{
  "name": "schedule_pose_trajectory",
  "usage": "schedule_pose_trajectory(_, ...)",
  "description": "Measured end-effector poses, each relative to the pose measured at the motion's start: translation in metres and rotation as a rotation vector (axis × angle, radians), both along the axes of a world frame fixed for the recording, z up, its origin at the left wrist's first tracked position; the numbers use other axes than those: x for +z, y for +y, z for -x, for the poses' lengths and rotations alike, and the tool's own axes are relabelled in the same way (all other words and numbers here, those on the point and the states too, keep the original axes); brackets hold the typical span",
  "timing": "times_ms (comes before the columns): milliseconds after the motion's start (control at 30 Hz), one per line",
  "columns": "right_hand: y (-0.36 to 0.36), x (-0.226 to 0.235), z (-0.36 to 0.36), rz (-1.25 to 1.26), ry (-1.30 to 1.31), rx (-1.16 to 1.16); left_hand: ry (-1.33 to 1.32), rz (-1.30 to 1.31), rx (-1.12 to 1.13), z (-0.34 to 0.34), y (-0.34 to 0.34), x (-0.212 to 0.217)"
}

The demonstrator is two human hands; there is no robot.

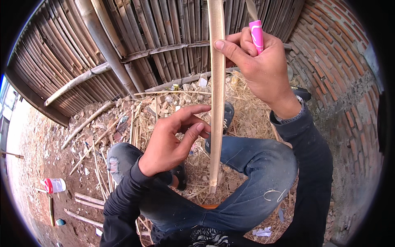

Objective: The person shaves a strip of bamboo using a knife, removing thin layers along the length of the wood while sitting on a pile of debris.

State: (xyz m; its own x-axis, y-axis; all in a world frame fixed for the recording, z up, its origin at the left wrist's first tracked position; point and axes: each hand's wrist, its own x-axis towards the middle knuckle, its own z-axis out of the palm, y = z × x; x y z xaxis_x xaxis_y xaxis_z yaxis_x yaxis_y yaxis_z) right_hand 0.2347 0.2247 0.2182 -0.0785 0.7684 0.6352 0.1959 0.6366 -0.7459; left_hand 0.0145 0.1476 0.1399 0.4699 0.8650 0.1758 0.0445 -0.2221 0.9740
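A long, pale split bamboo strip (217, 90) stands nearly upright in front of me, running past the top of the view. My right hand (263, 61) pinches its upper part between thumb and fingers. That same hand also holds a knife by its pink handle (256, 36), and the blade points up and partly leaves the view. Lower down, my left hand (173, 136) is beside the strip's left edge, thumb and index finger apart and not closed round it. Whether its fingertips touch the strip, I cannot tell. The strip's lower end hangs between my legs.
Ahead is a bamboo slat wall (173, 24), and at the right a brick wall (337, 61). Straw shavings (247, 119) and rubble cover the ground by my feet. Several bamboo pieces (88, 201) lie at the left, near a clear tub with a red lid (49, 185).
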Motion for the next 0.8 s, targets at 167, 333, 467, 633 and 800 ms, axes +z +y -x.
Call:
schedule_pose_trajectory(167, 0.017, -0.038, -0.011, 0.039, 0.011, -0.011, -0.011, -0.107, -0.095, -0.040, 0.057, -0.021)
schedule_pose_trajectory(333, 0.022, -0.098, -0.046, 0.221, -0.112, -0.042, -0.091, 0.159, -0.149, -0.070, 0.088, -0.069)
schedule_pose_trajectory(467, 0.017, -0.141, -0.091, 0.511, -0.308, -0.141, 0.033, 0.102, 0.070, -0.068, 0.121, -0.076)
schedule_pose_trajectory(633, 0.022, -0.165, -0.131, 0.590, -0.541, -0.228, 0.155, -0.039, 0.223, -0.052, 0.147, -0.068)
schedule_pose_trajectory(800, 0.041, -0.152, -0.133, 0.598, -0.469, -0.234, 0.151, -0.120, 0.330, -0.037, 0.159, -0.058)
